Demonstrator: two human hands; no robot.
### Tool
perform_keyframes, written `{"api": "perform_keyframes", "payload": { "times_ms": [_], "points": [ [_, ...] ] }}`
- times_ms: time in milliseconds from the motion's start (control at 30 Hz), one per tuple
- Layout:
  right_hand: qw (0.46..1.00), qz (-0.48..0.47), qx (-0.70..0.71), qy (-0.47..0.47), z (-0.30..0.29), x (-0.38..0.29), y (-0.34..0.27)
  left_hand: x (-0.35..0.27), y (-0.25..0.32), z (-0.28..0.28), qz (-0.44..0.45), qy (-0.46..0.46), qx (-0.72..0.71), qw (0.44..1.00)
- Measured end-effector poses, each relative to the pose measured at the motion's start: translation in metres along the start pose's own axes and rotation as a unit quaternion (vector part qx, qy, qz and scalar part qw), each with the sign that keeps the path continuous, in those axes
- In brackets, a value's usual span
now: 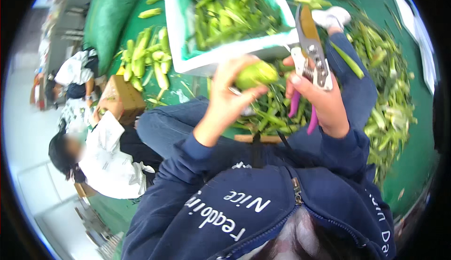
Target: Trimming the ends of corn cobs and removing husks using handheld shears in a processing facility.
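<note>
My left hand (230, 94) is closed around an ear of corn in green husk (255, 76), its blunt end pointing right. My right hand (320, 101) holds pruning shears (312, 48), blades up and away from me, magenta handles hanging below the palm. The shears are beside the corn, not touching it. Beyond both hands stands a white foam box (211, 57) with a green lining, filled with ears of corn in husk (229, 17). Loose green husks (271, 113) lie between my legs under the hands.
Husked ears (144, 57) lie on the green floor left of the box. A large husk heap (384, 101) is at right, beyond my leg. At left are a green sack (107, 17), a cardboard box (121, 98) and two people, one (109, 158) near my knee.
</note>
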State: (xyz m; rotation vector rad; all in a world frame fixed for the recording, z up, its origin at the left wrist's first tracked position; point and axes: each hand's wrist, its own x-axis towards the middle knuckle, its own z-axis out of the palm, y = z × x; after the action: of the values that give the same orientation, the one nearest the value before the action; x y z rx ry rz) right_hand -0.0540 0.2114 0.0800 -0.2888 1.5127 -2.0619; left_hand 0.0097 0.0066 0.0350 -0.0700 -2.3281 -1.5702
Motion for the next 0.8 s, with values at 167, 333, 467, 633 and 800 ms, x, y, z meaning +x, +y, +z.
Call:
{"api": "perform_keyframes", "payload": {
  "times_ms": [167, 333, 467, 633, 800],
  "points": [
    [0.997, 0.05, -0.043, -0.029, 0.014, 0.001, 0.024, -0.022, -0.004, -0.012, 0.078, -0.011, 0.123, 0.989],
    [0.991, 0.079, 0.059, -0.092, -0.016, -0.007, 0.059, -0.027, -0.02, -0.009, 0.077, -0.13, 0.001, 0.989],
    [0.99, 0.108, 0.016, -0.084, 0.017, -0.006, 0.043, -0.057, 0.01, 0.001, 0.0, 0.057, 0.068, 0.996],
    [0.984, 0.113, -0.101, -0.098, 0.039, 0.0, 0.059, -0.075, 0.025, -0.004, -0.158, 0.094, 0.126, 0.975],
    [0.971, -0.008, -0.21, -0.118, 0.019, -0.005, 0.12, -0.087, 0.014, -0.015, -0.233, 0.028, 0.16, 0.959]
  ]
}}
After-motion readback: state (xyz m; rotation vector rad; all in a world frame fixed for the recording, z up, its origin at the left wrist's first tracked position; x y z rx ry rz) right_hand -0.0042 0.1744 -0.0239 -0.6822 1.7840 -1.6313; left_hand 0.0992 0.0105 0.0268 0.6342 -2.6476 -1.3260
